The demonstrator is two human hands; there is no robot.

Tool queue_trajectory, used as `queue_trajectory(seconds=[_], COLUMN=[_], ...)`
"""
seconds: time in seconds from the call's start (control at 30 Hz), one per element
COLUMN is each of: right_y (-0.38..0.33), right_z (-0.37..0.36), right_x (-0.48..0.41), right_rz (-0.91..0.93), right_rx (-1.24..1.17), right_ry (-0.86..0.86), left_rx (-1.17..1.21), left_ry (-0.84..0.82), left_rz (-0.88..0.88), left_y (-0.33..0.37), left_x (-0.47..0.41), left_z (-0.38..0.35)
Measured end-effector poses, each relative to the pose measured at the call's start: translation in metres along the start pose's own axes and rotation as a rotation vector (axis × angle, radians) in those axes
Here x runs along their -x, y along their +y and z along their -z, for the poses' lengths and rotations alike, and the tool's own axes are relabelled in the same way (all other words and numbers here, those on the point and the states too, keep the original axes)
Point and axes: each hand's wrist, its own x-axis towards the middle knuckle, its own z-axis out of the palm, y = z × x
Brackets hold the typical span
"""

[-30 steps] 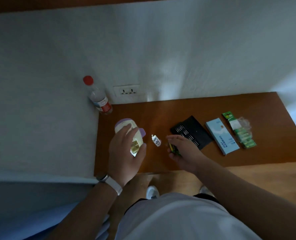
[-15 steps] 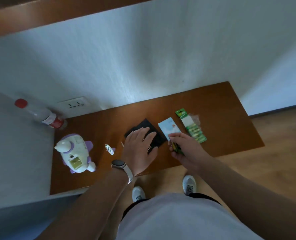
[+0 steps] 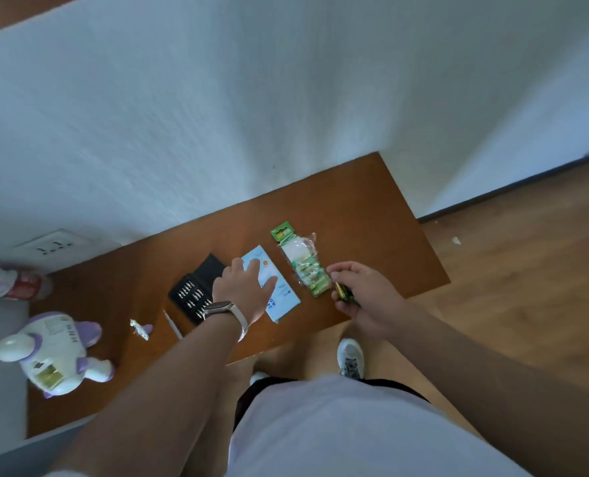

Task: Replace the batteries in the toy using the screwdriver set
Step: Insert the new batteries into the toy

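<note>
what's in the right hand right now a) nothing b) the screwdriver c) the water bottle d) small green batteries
d, the right hand has its fingers curled round small green batteries, just beside the battery pack.

Dim, soft indoor light; the white textured wall [image 3: 286, 115] looks bluish, palest at the centre just above the brown wooden table [image 3: 372, 208]. Wide-angle bending skews lines near the frame edges. The white-and-purple plastic toy [image 3: 55, 352] at lower left is smeared by motion blur
</note>
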Motion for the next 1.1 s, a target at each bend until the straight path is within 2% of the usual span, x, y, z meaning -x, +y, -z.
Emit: queue_trajectory(seconds=[0.23,0.6,0.73,0.83,0.97,1.1], right_y=[-0.008,-0.007,-0.015,-0.021,-0.026,-0.027], right_z=[0.024,0.060,0.053,0.041,0.017,-0.006], right_x=[0.003,0.001,-0.002,-0.005,-0.009,-0.013], right_rz=[0.010,-0.003,-0.009,-0.026,-0.062,-0.103], right_rx=[-0.043,-0.093,-0.044,-0.003,0.031,0.037], right_ry=[0.017,0.064,0.021,-0.027,-0.088,-0.126], left_rx=[0.077,0.375,0.537,0.839,1.119,1.265], left_ry=[-0.061,-0.075,-0.035,0.010,0.152,0.261], left_rz=[0.147,0.382,0.377,0.365,0.299,0.205], left_y=[0.021,0.034,0.034,0.033,0.028,0.019], left_x=[-0.026,-0.051,-0.043,-0.035,-0.020,-0.001], left_z=[0.008,0.009,0.019,0.031,0.057,0.087])
